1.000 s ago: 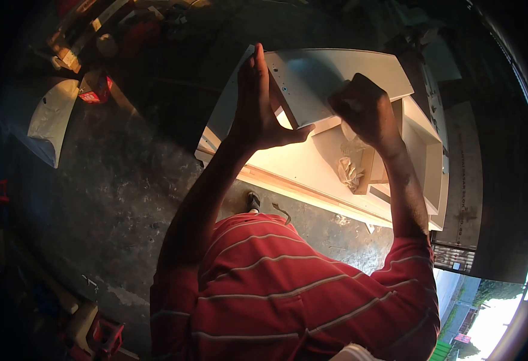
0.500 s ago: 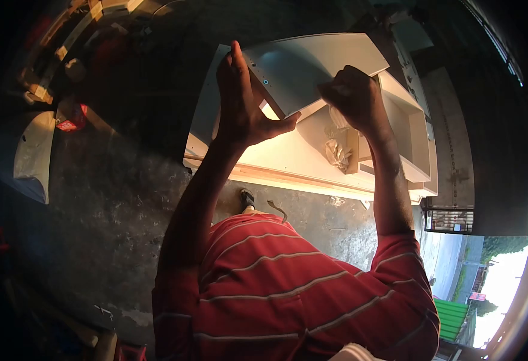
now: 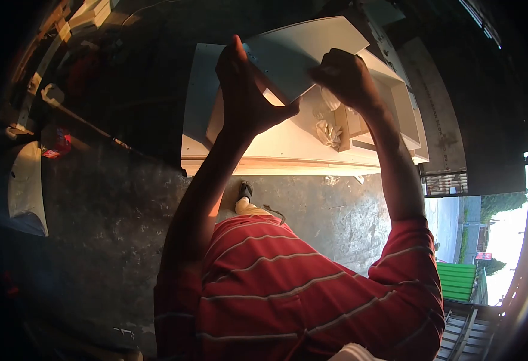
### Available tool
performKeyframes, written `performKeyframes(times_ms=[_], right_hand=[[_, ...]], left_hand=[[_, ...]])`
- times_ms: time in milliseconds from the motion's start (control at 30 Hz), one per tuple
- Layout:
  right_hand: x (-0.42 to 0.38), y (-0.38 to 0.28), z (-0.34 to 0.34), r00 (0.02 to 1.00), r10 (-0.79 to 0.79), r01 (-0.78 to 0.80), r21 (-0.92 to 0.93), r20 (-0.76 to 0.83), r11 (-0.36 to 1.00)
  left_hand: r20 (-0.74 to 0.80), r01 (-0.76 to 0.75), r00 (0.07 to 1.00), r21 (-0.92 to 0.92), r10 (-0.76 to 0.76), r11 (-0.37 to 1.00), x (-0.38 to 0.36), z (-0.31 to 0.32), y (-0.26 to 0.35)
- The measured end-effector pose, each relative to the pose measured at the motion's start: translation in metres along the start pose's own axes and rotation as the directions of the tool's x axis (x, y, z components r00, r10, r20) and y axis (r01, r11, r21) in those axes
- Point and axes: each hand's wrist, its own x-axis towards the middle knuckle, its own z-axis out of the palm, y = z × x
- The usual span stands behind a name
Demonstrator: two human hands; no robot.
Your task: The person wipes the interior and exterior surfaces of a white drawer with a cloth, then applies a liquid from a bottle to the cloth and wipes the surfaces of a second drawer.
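The right hand [image 3: 343, 78] is fisted against the white panel [image 3: 303, 51] — what it grips is too dark to tell. The left hand [image 3: 246, 96] clamps the panel's left edge, fingers along the side, thumb underneath at 3 o'clock. The panel tilts above the open cabinet carcass [image 3: 288, 147] — a crumpled rag [image 3: 328, 133] lies inside, with bare concrete floor [image 3: 113, 198] from 6 to 9 o'clock.

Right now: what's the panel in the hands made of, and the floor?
The panel looks like white laminated board: smooth, flat matt face, straight edges, small drilled holes along the edge at the left hand; the core is not visible. The right hand grips its other side. The floor looks like bare concrete: grey, mottled, stained and rough.
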Motion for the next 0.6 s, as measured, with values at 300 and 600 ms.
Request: performKeyframes(times_ms=[300,600], right_hand=[[0.009,-0.005,-0.006,0.947,0.31,-0.317,0.088,0.087,0.944],[0.007,-0.003,0.0,0.944,0.327,-0.327,0.211,0.037,0.921]], left_hand=[[0.034,0.015,0.999,0.033,-0.017,0.999,-0.001,0.0,0.002],[0.098,0.081,0.992,0.004,-0.081,0.997,-0.003,-0.002,-0.001]])
